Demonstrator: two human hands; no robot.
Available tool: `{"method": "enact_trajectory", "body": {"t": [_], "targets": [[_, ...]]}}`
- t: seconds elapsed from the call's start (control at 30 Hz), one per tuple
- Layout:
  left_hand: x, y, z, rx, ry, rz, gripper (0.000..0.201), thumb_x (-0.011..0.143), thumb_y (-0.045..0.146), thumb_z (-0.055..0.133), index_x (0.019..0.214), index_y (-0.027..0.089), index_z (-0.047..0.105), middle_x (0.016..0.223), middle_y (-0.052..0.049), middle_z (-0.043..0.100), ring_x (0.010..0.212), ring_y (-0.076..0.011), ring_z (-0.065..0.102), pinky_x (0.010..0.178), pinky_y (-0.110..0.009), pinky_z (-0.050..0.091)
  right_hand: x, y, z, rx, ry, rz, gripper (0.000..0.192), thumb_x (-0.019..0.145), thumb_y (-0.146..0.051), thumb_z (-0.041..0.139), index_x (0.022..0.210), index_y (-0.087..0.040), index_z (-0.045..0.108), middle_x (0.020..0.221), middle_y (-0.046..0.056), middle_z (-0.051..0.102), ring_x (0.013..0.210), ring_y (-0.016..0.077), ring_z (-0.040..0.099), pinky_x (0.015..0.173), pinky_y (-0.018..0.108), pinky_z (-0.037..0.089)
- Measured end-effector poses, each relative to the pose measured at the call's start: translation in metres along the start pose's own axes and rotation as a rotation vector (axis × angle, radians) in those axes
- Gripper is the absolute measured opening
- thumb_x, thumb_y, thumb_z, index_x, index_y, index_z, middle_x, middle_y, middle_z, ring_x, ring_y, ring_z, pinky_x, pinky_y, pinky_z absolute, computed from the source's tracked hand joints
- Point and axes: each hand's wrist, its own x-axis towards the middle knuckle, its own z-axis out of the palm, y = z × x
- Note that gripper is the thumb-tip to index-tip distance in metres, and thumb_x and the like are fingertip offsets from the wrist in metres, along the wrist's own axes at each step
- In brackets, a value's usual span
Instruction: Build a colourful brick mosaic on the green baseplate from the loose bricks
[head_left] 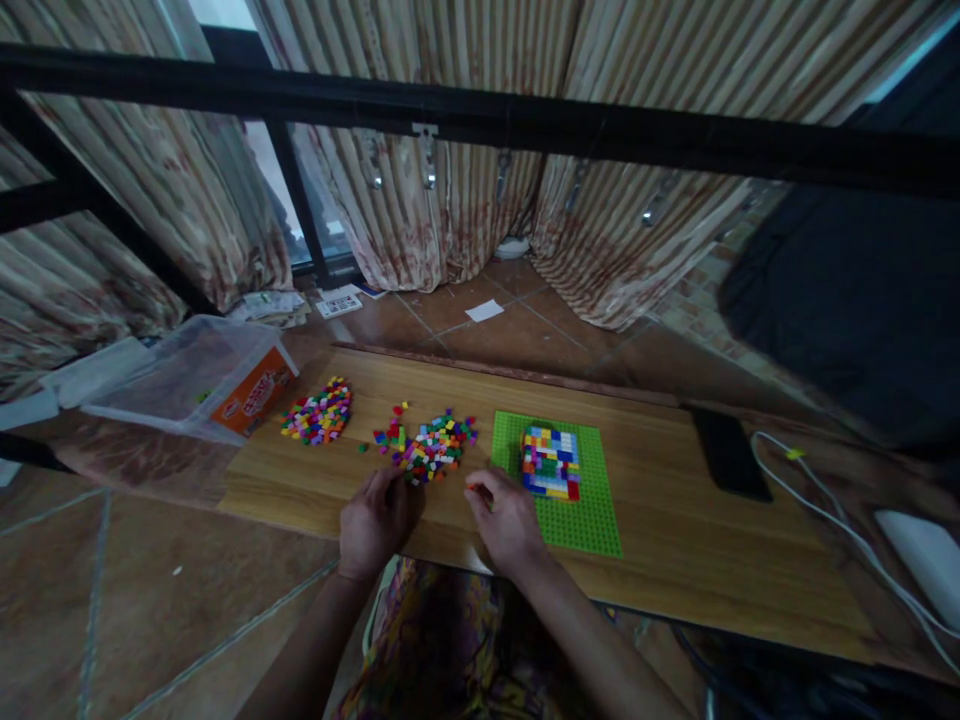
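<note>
A clear tub (187, 375) lies tipped at the table's (675, 540) far left. The left hand (373, 522) rests curled beside the middle brick pile (431, 447). The right hand (508, 518) seems to pinch something tiny, too small to tell. The brick block (552, 462) sits on the green baseplate (577, 500), long axis running near to far.

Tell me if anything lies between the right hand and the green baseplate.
Nothing visible does. The right hand rests on the wooden board right at the left edge of the green baseplate, with no loose bricks between them. The nearest brick pile lies further back, by the left hand.
</note>
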Motion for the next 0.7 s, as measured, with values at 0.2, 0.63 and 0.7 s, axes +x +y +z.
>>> {"method": "enact_trajectory", "body": {"t": [0.2,0.63,0.7], "targets": [[0.001,0.002,0.0,0.009,0.017,0.017,0.025,0.088,0.033,0.044,0.098,0.02,0.063,0.092,-0.005,0.071,0.083,-0.0185,0.067,0.069,-0.025,0.049,-0.036,0.013,-0.036,0.179,0.082,0.126,0.011,0.081,-0.018,0.056,0.078,-0.022,0.066,0.079,0.0,0.066,0.073,0.0146,0.062,0.066,0.025,0.048],[0.003,0.004,0.0,0.053,0.025,0.024,0.025,0.088,0.034,0.043,0.095,0.021,0.063,0.09,-0.005,0.07,0.082,-0.018,0.067,0.067,-0.024,0.048,-0.003,0.053,-0.092,-0.041,0.186,-0.018,0.019,0.088,-0.025,0.052,0.079,-0.022,0.069,0.086,0.003,0.069,0.08,0.0165,0.065,0.073,0.028,0.051],[0.002,0.003,0.001,0.053,0.026,0.027,0.025,0.088,0.034,0.043,0.096,0.02,0.063,0.09,-0.005,0.07,0.082,-0.018,0.067,0.068,-0.024,0.048,0.003,0.057,-0.091,-0.164,0.154,-0.081,0.02,0.089,-0.023,0.051,0.079,-0.023,0.069,0.087,0.003,0.07,0.08,0.0169,0.064,0.073,0.029,0.051]]}}
